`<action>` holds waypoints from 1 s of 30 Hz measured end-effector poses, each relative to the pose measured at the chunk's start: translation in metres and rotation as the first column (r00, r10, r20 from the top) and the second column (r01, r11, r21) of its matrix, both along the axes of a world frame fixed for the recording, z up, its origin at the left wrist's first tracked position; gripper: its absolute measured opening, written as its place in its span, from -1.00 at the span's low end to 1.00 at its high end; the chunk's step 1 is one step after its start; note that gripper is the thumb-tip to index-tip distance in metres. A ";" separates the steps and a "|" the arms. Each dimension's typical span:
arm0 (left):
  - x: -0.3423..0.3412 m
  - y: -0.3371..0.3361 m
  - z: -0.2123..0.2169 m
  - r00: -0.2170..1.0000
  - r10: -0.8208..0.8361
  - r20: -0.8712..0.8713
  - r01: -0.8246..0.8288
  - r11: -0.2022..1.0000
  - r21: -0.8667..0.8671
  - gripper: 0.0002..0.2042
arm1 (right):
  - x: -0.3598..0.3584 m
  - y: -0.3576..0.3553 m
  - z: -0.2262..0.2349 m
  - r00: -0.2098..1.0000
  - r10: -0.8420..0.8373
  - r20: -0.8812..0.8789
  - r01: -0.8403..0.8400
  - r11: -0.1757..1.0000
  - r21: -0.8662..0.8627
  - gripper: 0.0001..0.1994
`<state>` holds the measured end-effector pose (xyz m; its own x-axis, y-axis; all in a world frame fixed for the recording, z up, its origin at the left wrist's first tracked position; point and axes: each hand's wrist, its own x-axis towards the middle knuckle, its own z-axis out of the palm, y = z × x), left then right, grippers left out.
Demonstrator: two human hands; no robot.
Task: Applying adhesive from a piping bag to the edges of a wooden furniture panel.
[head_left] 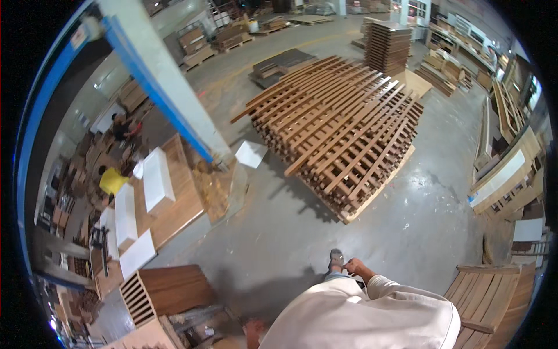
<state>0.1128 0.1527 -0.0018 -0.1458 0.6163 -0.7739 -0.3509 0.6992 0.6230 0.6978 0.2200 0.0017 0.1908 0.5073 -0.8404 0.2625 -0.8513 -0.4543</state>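
Walking near the slat stack (340,129) is judged in hand, with right hand (355,267) fingers seemingly part-curled, left hand (254,333) fingers blurred, any hold indeterminable; clear footing is called for.

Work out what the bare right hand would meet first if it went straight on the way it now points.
Going by the picture, the bare right hand would first meet the grey shoe ahead of it, though the shoe may lie well below, so it might pass over.
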 end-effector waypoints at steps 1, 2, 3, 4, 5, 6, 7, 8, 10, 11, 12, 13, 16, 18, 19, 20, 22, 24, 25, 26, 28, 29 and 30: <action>0.015 0.021 0.008 0.989 0.050 0.138 -0.067 0.990 0.121 -0.81 | 0.031 0.010 -0.006 1.000 -0.011 -0.003 0.011 0.998 0.060 -0.70; 0.034 0.045 0.016 0.966 0.119 0.228 -0.158 0.974 0.160 -0.81 | 0.058 0.023 -0.012 1.000 -0.028 -0.005 0.029 0.995 0.100 -0.70; 0.056 0.073 0.023 0.965 -0.023 0.261 -0.026 0.983 0.183 -0.80 | 0.077 0.027 -0.015 0.998 -0.055 0.027 0.053 0.996 0.077 -0.70; 0.090 0.104 0.028 0.959 -0.123 0.254 0.093 0.987 0.129 -0.80 | 0.104 0.033 -0.011 0.994 -0.112 -0.004 0.111 0.982 0.152 -0.70; 0.124 0.137 0.034 0.956 -0.178 0.232 0.182 0.983 0.005 -0.79 | 0.133 0.034 -0.003 0.988 -0.151 0.022 0.146 0.978 0.150 -0.68; 0.166 0.157 0.040 0.947 -0.320 -0.007 0.320 0.947 -0.029 -0.78 | 0.150 0.031 0.008 0.921 -0.384 -0.057 0.388 0.904 0.181 -0.67; 0.211 0.180 0.045 0.871 -0.435 -0.228 0.411 0.900 -0.147 -0.78 | 0.166 0.030 0.020 0.801 -0.585 -0.126 0.598 0.778 0.193 -0.66; 0.248 0.198 0.052 0.820 -0.519 -0.240 0.495 0.855 -0.156 -0.76 | 0.181 0.023 0.034 0.750 -0.639 -0.170 0.661 0.716 0.224 -0.66; 0.317 0.237 0.055 0.654 -0.703 -0.279 0.704 0.701 -0.114 -0.71 | 0.200 0.005 0.059 0.624 -0.728 -0.284 0.780 0.562 0.275 -0.66; 0.346 0.255 0.051 0.542 -0.789 -0.291 0.797 0.592 -0.119 -0.69 | 0.202 -0.009 0.068 0.530 -0.791 -0.307 0.847 0.470 0.250 -0.66; 0.381 0.278 0.039 0.175 -0.858 -0.483 0.917 0.320 -0.236 -0.67 | 0.200 -0.027 0.075 0.433 -0.837 -0.335 0.899 0.373 0.230 -0.66; 0.417 0.299 0.027 -0.212 -0.775 -0.595 0.920 0.047 -0.389 -0.66 | 0.200 -0.044 0.084 0.336 -0.872 -0.355 0.937 0.272 0.219 -0.66; 0.488 0.335 0.008 0.221 -0.936 -0.274 0.931 0.286 -0.225 -0.75 | 0.182 -0.101 0.111 0.194 -0.939 -0.283 0.975 0.153 0.161 -0.62; 0.538 0.358 0.003 0.101 -0.947 -0.306 0.943 0.189 -0.275 -0.71 | 0.175 -0.134 0.132 0.174 -0.965 -0.195 0.980 0.150 0.131 -0.65; 0.563 0.369 0.001 -0.085 -0.923 -0.376 0.939 0.052 -0.340 -0.67 | 0.178 -0.148 0.143 0.179 -0.977 -0.112 0.980 0.166 0.113 -0.67; 0.587 0.376 -0.001 -0.210 -0.851 -0.482 0.917 0.000 -0.400 -0.65 | 0.184 -0.158 0.153 0.146 -0.983 -0.108 0.981 0.130 0.141 -0.69; 0.629 0.384 -0.007 -0.122 -0.898 -0.422 0.922 0.055 -0.382 -0.53 | 0.199 -0.171 0.170 0.067 -0.998 -0.018 0.980 0.062 0.190 -0.72; 0.658 0.381 -0.024 0.363 -0.910 -0.201 0.846 0.412 -0.339 -0.40 | 0.232 -0.175 0.180 0.095 -0.995 0.012 0.974 0.095 0.204 -0.74; 0.673 0.381 -0.037 0.432 -0.891 -0.141 0.821 0.453 -0.346 -0.39 | 0.254 -0.172 0.182 0.125 -0.991 0.040 0.970 0.130 0.204 -0.74; 0.683 0.381 -0.053 0.499 -0.863 -0.080 0.790 0.491 -0.367 -0.38 | 0.278 -0.169 0.183 0.164 -0.983 0.081 0.963 0.178 0.203 -0.73; 0.694 0.379 -0.082 0.648 -0.761 0.031 0.717 0.595 -0.362 -0.37 | 0.335 -0.151 0.179 0.314 -0.937 0.150 0.923 0.339 0.182 -0.70; 0.698 0.380 -0.091 0.723 -0.685 0.091 0.670 0.661 -0.339 -0.38 | 0.370 -0.138 0.177 0.388 -0.898 0.207 0.890 0.424 0.169 -0.68; 0.702 0.381 -0.097 0.784 -0.602 0.153 0.615 0.719 -0.323 -0.38 | 0.404 -0.122 0.177 0.450 -0.872 0.192 0.857 0.482 0.182 -0.66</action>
<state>0.8150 0.5342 -0.0986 0.1998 0.2625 -0.9440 0.2072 0.9304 0.3025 1.1014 0.0981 0.1785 0.7317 0.0088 -0.6816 -0.4972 -0.6771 -0.5425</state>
